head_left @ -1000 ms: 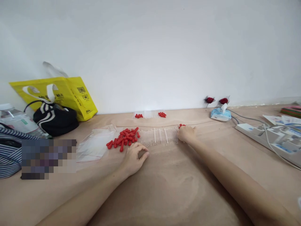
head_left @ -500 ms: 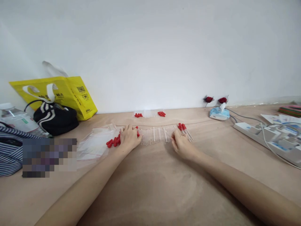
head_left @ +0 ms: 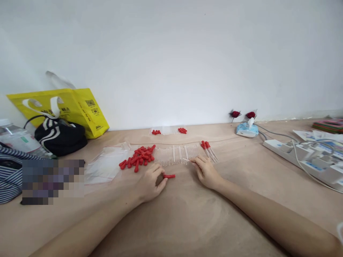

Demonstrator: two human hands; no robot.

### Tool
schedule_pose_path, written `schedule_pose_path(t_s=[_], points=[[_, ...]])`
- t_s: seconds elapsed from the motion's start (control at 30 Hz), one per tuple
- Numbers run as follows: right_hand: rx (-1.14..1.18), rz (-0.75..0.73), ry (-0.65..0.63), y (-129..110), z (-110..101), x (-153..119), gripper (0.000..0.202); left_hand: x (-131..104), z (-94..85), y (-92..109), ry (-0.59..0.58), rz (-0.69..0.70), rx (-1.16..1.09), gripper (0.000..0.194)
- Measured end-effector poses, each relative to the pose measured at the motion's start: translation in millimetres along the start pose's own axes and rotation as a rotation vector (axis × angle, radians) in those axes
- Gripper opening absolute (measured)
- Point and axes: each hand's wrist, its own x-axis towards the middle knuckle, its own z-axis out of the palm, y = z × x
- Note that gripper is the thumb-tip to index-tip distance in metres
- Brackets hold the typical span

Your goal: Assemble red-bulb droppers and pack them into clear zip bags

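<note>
Pinching small red rubber-looking bulb (head_left: 170,176) in left hand (head_left: 150,182); right hand (head_left: 207,174) grips thin clear plastic-looking tube (head_left: 188,160), tip by row of similar clear tubes (head_left: 174,154), contact unclear. Risk: low sweep could scatter row; off-centre pinch could let tube twist loose

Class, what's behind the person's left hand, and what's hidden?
Behind the left hand lie heaped red rubbery-looking bulbs and, rightward, thin clear tubes. It hides one end of the red bulb it pinches and brown tabletop beneath.
</note>
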Motion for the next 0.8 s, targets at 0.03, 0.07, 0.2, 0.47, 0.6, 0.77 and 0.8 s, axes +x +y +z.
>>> schedule_pose_path(t_s=[0.03, 0.07, 0.2, 0.47, 0.6, 0.77, 0.8], points=[[0.005, 0.009, -0.003, 0, 0, 0, 0.02, -4, 1.5, 1, -0.022, -0.028, -0.038, 0.006], [0.011, 0.017, -0.008, -1, 0, 0, 0.018, -6, 2.7, 1, -0.03, -0.064, -0.064, 0.005], [0.033, 0.02, -0.046, -2, 1, 0, 0.015, -5, 6.1, -1, -0.08, -0.096, -0.126, 0.026], [0.123, -0.019, -0.119, -13, 2, -2, 0.016, 3, 10.3, -2, -0.081, -0.125, -0.216, 0.014], [0.144, -0.034, -0.117, -24, 4, -2, 0.017, 1, 10.3, -4, -0.049, -0.159, -0.258, 0.015], [0.158, -0.046, -0.108, -28, 7, -2, 0.016, 1, 12.2, -4, -0.082, -0.169, -0.293, 0.02], [0.154, -0.051, -0.107, -28, 7, -2, 0.016, 1, 12.6, -3, -0.088, -0.171, -0.294, 0.02]])
